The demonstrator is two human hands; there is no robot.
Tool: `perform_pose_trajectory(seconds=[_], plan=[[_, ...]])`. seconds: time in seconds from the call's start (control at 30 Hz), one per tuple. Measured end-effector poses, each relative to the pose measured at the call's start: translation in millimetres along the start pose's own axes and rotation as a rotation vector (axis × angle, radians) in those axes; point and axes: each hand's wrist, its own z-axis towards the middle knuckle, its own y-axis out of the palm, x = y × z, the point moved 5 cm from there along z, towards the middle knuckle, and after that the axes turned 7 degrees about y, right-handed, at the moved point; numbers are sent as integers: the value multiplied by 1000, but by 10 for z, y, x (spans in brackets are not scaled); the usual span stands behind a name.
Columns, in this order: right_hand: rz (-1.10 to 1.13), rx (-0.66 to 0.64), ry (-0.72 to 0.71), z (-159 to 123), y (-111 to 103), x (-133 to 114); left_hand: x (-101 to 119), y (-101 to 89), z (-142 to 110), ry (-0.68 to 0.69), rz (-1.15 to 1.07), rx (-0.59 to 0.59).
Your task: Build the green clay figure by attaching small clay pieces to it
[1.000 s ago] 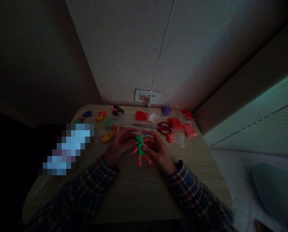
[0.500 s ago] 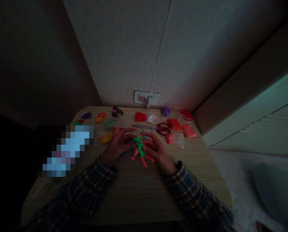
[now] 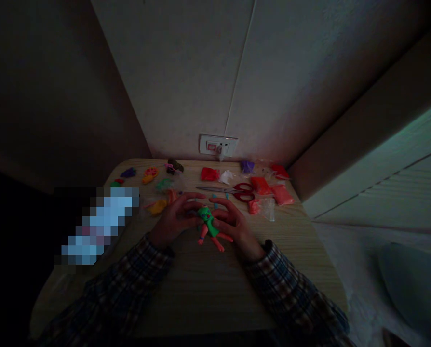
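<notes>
A small clay figure [image 3: 208, 225] with a green head and body and orange limbs is held just above a light wooden table [image 3: 201, 284]. My left hand [image 3: 175, 219] grips it from the left, fingers curled round its head and shoulder. From the right, my right hand [image 3: 233, 224] pinches its body, thumb on the torso. Its orange legs stick out toward me below both hands. The room is very dim.
Red-handled scissors [image 3: 237, 191] lie just behind my hands. Red and orange clay packets [image 3: 273, 190] sit at the back right, small clay shapes [image 3: 151, 174] at the back left. A wall socket [image 3: 218, 144] is behind the table. A blurred bright patch [image 3: 100, 224] lies at the left.
The figure has turned a little in my hands, its legs now swung toward the right. Both hands stay on it in nearly the same place.
</notes>
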Motion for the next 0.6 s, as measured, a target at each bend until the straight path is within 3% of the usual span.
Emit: perform_pose_trajectory(seconds=[0.2, 0.6], plan=[[-10, -25, 7, 3, 6, -5, -8, -31, 5, 45, -52, -17], [-47, -76, 30, -19, 46, -9, -62, -44, 1, 1, -138, -107]])
